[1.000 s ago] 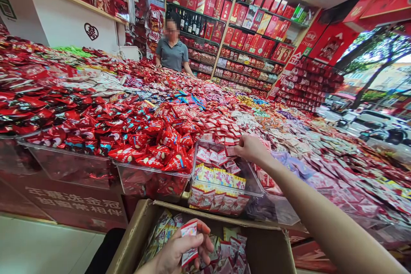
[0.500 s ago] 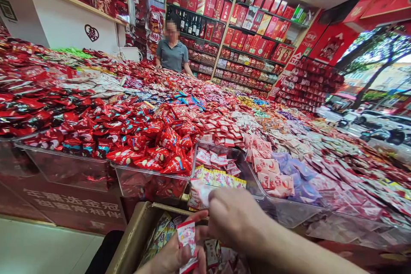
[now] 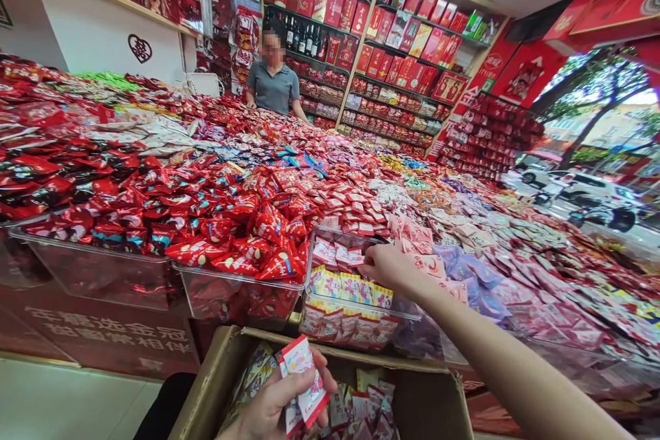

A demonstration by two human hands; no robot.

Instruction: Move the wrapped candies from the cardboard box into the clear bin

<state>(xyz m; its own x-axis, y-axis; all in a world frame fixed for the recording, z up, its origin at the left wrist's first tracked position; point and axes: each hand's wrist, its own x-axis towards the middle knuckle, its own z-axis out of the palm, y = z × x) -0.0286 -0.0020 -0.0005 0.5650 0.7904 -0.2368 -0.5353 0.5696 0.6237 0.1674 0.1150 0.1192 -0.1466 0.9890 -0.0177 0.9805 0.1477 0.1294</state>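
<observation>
My left hand is closed round a few white, pink and red candy packets, above an open cardboard box with more packets inside. My right hand reaches into a clear plastic bin, its fingers bent down beside pink-and-white packets; its fingertips and anything in them are hidden. Yellow-and-white packets stand in rows at the front of that bin, just below my right hand.
Left of the bin, another holds shiny red packets. Purple packets lie to the right. Heaped candy spreads across the wide display. Behind it stands a person in a grey shirt, before shelves of red boxes.
My right hand has moved up and away from my left hand, into the bin. My left hand still holds packets and has turned slightly. The view has shifted a little.
</observation>
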